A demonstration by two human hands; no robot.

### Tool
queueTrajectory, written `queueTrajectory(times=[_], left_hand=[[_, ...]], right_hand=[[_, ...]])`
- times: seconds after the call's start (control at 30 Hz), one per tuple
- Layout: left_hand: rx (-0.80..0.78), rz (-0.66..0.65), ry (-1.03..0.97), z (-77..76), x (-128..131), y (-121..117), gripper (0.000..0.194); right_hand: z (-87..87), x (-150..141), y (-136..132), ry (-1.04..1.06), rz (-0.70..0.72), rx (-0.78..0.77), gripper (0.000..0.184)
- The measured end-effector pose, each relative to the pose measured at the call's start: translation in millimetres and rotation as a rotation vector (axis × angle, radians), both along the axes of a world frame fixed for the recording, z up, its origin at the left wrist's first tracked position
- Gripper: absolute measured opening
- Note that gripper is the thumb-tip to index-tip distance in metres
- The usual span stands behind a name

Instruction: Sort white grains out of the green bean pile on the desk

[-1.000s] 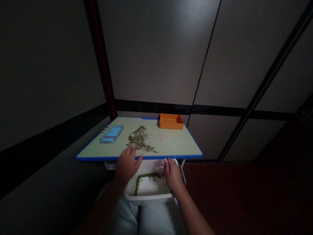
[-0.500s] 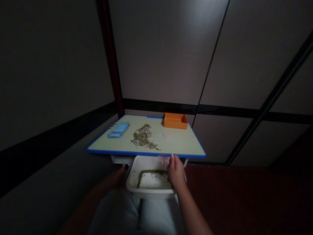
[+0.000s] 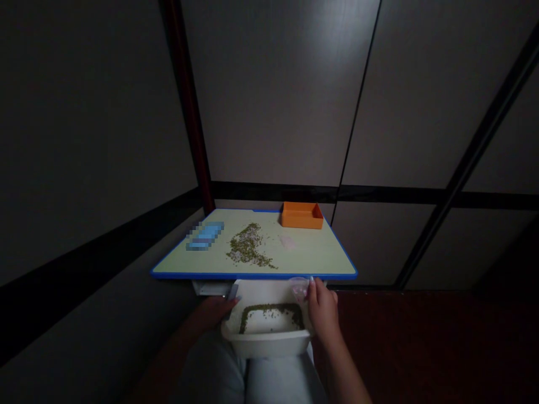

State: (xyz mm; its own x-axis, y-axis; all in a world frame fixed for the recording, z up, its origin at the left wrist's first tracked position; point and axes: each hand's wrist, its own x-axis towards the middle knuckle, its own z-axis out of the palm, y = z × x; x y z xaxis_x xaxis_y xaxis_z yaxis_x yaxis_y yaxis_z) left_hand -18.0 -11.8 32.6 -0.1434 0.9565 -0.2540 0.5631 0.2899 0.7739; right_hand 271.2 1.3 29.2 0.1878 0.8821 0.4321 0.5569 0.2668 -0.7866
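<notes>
A white basin (image 3: 269, 343) rests above my lap, just under the table's front edge. Small green grains, like mung beans (image 3: 269, 308), line the edges of its floor. My left hand (image 3: 217, 310) is at the basin's left wall, thumb over a grey flat thing (image 3: 232, 293) pinched there; its kind is unclear. On the right, my right hand (image 3: 323, 306) is closed on a clear plastic piece with pink marks (image 3: 299, 288), perhaps a bag or cup, at the basin's right rim. More green grains (image 3: 248, 247) lie scattered on the table (image 3: 320, 261).
An orange open box (image 3: 302, 220) stands at the table's back right. Near the middle lies a pale pinkish flat piece (image 3: 287, 242). A blurred blue item (image 3: 206, 235) is on the left. Walls close in behind and to the left.
My left hand has come up onto the basin's left side, thumb now showing. The right hand has moved right with the clear plastic, and the basin tilts toward me. The view has shifted slightly.
</notes>
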Motion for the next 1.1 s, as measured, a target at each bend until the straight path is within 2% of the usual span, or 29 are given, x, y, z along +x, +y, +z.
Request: queueTrajectory(times=[0.1, 0.2, 0.4, 0.53, 0.6, 0.73, 0.93, 1.1], left_hand=[[0.052, 0.029, 0.043, -2.8, 2, 5, 0.073], [0.105, 0.054, 0.073, -7.7, 0, 8, 0.073], [0.087, 0.054, 0.073, -11.6, -25, 9, 0.075], [0.034, 0.017, 0.034, -10.4, -41, 4, 0.075], [0.021, 0.011, 0.026, -10.5, -44, 2, 0.074], [0.035, 0.018, 0.024, -9.8, -38, 2, 0.071], [0.081, 0.021, 0.066, -3.8, -24, 6, 0.067], [0.069, 0.012, 0.109, -0.2, -19, 1, 0.069]], right_hand=[[-8.1, 13, 5, 0.195, 0.081, -0.095, 0.058], [-16.1, 10, 9, 0.390, 0.151, -0.126, 0.060], [-21.8, -17, 10, 0.477, 0.138, -0.149, 0.058], [-21.3, -30, 7, 0.468, 0.206, -0.193, 0.058], [-20.1, -33, 5, 0.423, 0.182, -0.160, 0.056], [-13.3, -29, 0, 0.264, 0.179, -0.134, 0.051], [6.1, -23, -1, 0.039, 0.219, -0.186, 0.042], [17.3, -20, 1, 0.167, 0.269, -0.223, 0.047]])
